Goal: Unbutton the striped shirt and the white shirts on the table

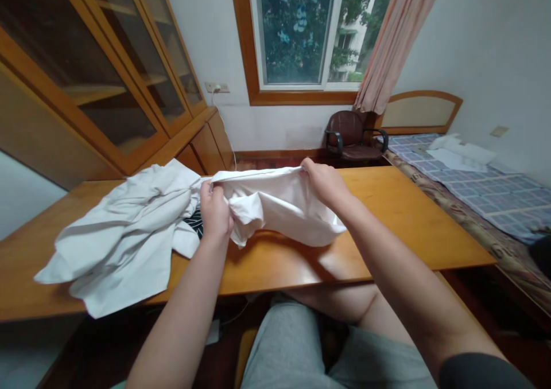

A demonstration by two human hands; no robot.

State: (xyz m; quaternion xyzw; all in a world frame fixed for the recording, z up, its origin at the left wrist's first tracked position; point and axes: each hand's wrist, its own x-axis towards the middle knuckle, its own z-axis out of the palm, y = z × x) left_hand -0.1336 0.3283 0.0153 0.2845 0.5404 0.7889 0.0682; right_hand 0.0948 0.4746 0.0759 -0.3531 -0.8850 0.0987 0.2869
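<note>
A white cloth (284, 205) is stretched between my two hands just above the wooden table (379, 222). My left hand (215, 214) grips its left end, where the fabric is bunched. At the upper right edge, my right hand (322, 182) pinches the cloth between thumb and fingers. The cloth hangs open in a loop, with its lower fold sagging toward me. To the left lies a crumpled heap of white fabric (133, 234); whether it joins the held cloth is hidden behind my left hand. Black fabric with white lines (194, 222) peeks out beside that hand.
A glass-fronted wooden cabinet (129, 73) stands at the left. Beyond the table are a window (297, 33), a pink curtain (396, 39) and a brown armchair (350, 133). A bed (486, 182) with checked bedding runs along the right. My legs are under the table's front edge.
</note>
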